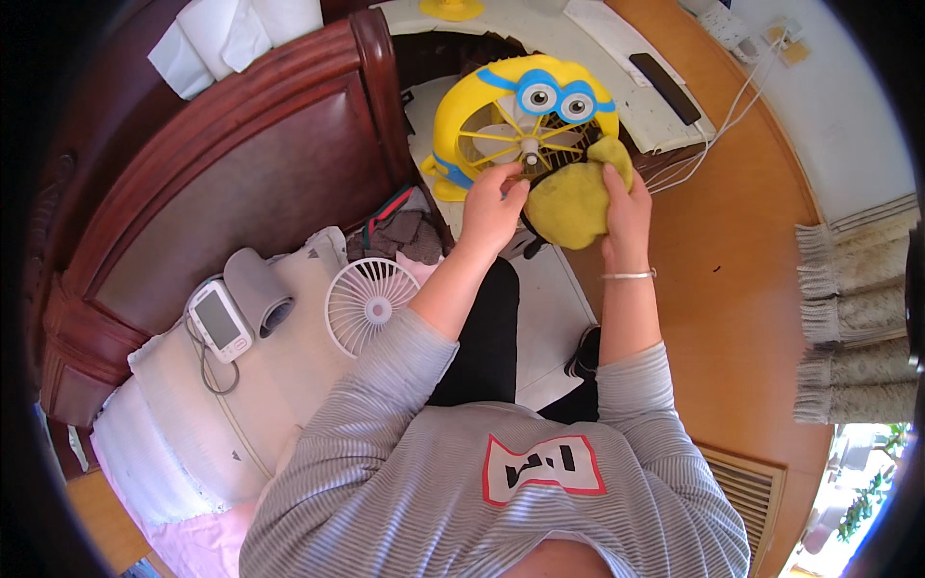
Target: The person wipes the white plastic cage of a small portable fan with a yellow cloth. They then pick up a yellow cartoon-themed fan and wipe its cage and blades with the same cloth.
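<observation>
My right hand grips a yellow plush piece with black trim along its left edge. My left hand is at that left edge, thumb and forefinger near the trim; whether they pinch it cannot be told. Just beyond both hands stands a yellow minion-shaped fan with blue goggles; its blades and yellow spokes show, and the plush overlaps its lower right. A white round fan grille rests on the bed beside my left forearm.
A blood pressure monitor with a grey cuff lies on the bed by the wooden headboard. A black device with white cables lies on the white tabletop. Folded dark cloth sits near the headboard.
</observation>
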